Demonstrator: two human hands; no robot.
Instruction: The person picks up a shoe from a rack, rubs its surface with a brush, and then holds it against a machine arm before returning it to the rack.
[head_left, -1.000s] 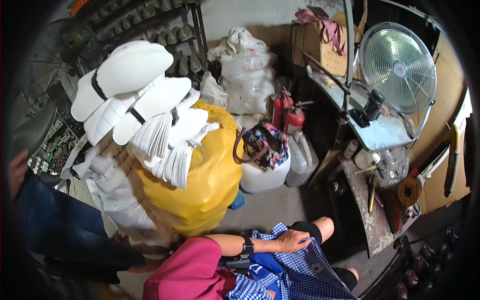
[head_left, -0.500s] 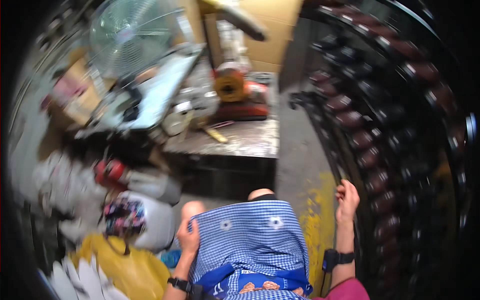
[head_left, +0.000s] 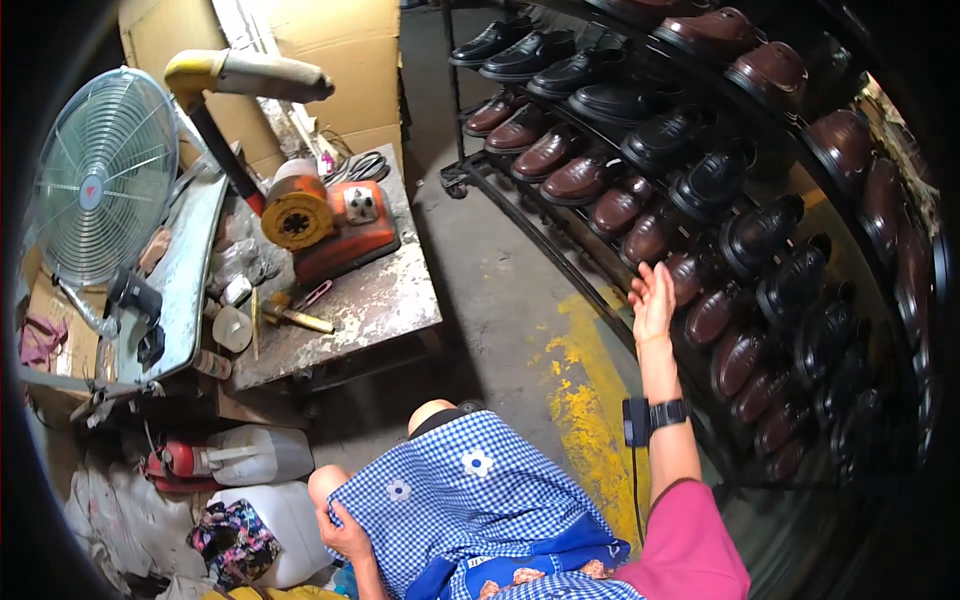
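Note:
My right hand (head_left: 654,302) is stretched forward beside the shoe rack (head_left: 560,255), fingers extended and nothing in the palm. Closest to its fingertips are brown leather shoes (head_left: 686,276) on the lower tier; whether it touches one I cannot tell. Black leather shoes (head_left: 757,238) stand in the row just above. On my lap lies a blue checked apron (head_left: 470,500) with white flower patches. At its left edge, by my knee, my left hand (head_left: 346,532) has its fingers curled on the cloth.
A worn table (head_left: 385,318) carries an orange machine (head_left: 345,235) and a brush (head_left: 305,318). At the left stand a fan (head_left: 105,178) and white plastic jugs (head_left: 285,520). Yellow paint (head_left: 580,375) marks the floor beside the rack, which has a caster (head_left: 455,182) at its near corner.
The view has swung right toward the shoe rack and is sharper. My right hand has reached farther forward along the shoes, its fingers straighter. My left hand stays at the apron's edge.

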